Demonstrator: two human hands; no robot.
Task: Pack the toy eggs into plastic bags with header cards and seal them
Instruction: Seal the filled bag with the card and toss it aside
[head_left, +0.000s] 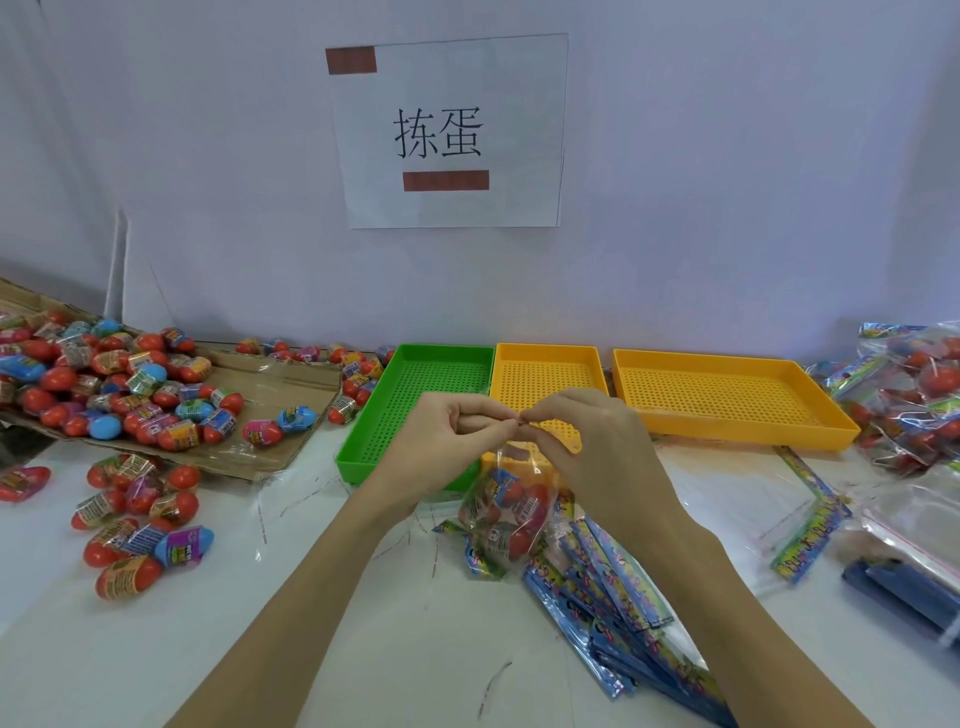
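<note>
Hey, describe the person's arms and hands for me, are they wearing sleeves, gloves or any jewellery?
Both forearms are bare as far as the frame shows: no sleeves in view. The left hand and right hand are bare too, with no gloves. No watch, bracelet or ring shows on either wrist or on the fingers that can be seen.
</note>
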